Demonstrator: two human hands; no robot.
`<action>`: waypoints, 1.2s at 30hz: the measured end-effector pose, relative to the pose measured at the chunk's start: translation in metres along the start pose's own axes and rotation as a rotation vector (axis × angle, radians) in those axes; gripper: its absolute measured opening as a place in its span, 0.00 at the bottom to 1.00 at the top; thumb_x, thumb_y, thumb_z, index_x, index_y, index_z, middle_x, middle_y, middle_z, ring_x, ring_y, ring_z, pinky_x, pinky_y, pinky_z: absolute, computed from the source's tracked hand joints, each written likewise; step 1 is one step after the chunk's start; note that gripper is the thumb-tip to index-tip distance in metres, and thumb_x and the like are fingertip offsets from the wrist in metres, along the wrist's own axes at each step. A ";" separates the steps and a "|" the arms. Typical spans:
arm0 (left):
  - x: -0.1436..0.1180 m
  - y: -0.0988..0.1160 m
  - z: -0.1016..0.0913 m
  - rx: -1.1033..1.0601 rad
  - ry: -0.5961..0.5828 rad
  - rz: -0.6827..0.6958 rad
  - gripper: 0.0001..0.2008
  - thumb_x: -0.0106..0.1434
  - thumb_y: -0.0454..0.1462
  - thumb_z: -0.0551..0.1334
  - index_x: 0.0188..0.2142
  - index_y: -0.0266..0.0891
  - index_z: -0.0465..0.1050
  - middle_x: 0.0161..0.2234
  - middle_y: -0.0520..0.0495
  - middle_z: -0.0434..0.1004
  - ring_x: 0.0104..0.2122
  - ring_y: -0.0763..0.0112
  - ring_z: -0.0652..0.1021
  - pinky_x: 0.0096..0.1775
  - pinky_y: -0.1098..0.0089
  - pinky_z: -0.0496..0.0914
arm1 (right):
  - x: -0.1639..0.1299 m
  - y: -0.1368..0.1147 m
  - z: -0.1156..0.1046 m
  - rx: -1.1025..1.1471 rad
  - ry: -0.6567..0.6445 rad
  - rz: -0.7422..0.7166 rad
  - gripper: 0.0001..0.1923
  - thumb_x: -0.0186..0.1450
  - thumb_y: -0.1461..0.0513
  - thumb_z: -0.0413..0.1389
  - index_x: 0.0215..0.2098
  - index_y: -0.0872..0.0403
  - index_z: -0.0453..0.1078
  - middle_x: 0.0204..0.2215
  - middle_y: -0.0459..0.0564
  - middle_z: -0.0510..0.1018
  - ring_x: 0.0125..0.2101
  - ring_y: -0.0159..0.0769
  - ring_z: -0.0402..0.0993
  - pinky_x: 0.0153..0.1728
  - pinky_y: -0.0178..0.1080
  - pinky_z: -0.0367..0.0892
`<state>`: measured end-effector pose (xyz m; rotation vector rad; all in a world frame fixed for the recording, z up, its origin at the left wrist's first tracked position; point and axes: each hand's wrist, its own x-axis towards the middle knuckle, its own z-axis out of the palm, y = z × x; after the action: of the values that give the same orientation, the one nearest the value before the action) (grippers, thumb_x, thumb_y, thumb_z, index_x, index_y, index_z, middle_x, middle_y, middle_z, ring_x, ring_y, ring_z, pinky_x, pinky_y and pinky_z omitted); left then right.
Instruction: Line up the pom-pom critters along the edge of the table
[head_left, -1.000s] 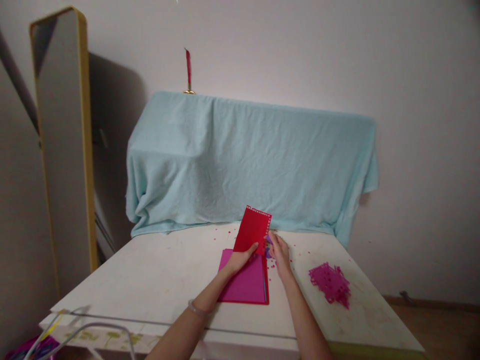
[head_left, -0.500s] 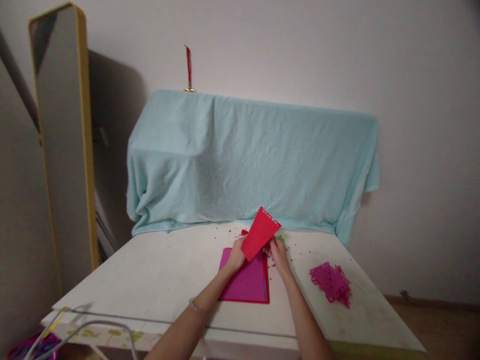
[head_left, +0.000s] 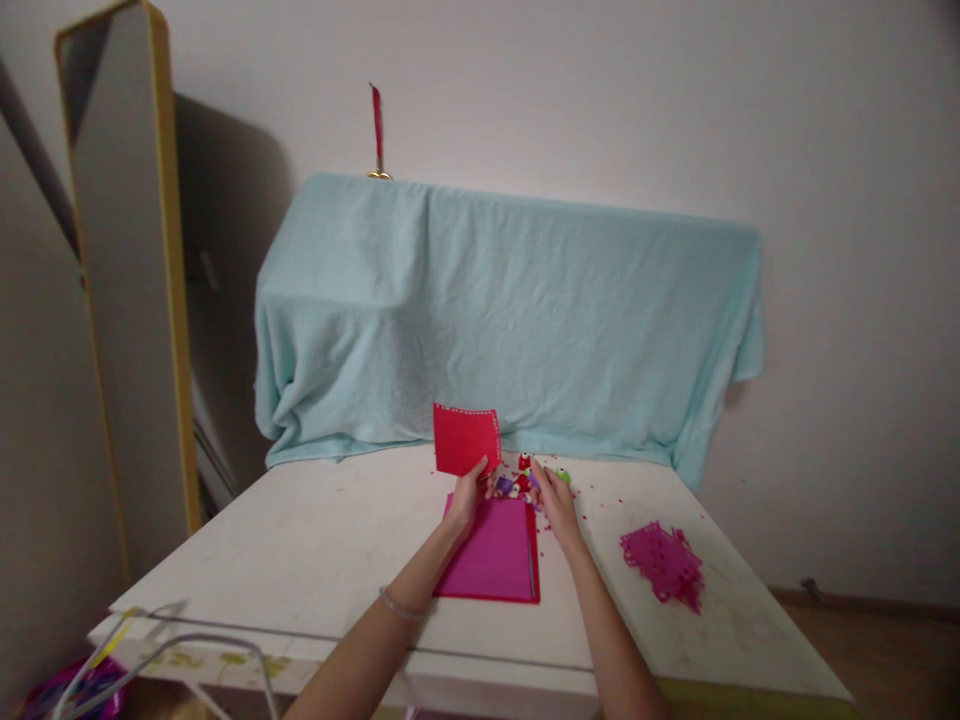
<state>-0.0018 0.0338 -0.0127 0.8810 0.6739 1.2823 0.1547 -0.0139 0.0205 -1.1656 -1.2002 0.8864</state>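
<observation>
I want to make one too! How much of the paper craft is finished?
Done: a cut-out pink lace pile lies aside, and punched bits dot the table. In hand: the left hand lifts a red card; the right hand touches small punches. Left: the pink sheets look uncut.

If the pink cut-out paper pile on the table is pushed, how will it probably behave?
The pink cut-out pile looks thin and lacy, so it is probably very light and floppy. Its loose, crumpled layers would likely slide apart rather than move together. The open pattern may tear or snag easily.

Bare forearms, sleeveless; thin pale bracelet (head_left: 399,605) on left wrist.
</observation>
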 end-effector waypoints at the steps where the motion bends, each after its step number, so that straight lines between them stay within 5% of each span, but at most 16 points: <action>1: -0.001 0.000 0.000 0.028 -0.001 0.010 0.25 0.59 0.56 0.60 0.21 0.38 0.61 0.17 0.54 0.60 0.16 0.78 0.61 0.27 0.70 0.62 | 0.000 0.001 0.000 -0.002 0.003 0.002 0.30 0.55 0.35 0.56 0.21 0.52 0.62 0.12 0.42 0.63 0.15 0.30 0.58 0.16 0.34 0.52; 20: -0.032 0.015 0.018 0.424 -0.035 -0.003 0.24 0.59 0.54 0.60 0.18 0.38 0.66 0.18 0.50 0.68 0.23 0.71 0.68 0.34 0.69 0.62 | 0.002 0.000 -0.002 0.126 -0.068 0.052 0.28 0.58 0.39 0.56 0.21 0.53 0.62 0.14 0.42 0.62 0.15 0.28 0.53 0.17 0.33 0.48; 36: -0.026 0.010 0.017 0.311 -0.149 0.068 0.20 0.60 0.49 0.61 0.22 0.36 0.67 0.19 0.51 0.67 0.20 0.75 0.66 0.30 0.71 0.61 | 0.008 0.017 -0.003 0.045 -0.112 0.086 0.28 0.59 0.38 0.54 0.23 0.54 0.64 0.11 0.41 0.63 0.11 0.25 0.52 0.13 0.32 0.44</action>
<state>0.0029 0.0052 0.0037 1.2506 0.7415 1.1754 0.1604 -0.0029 0.0061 -1.1503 -1.2207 1.0499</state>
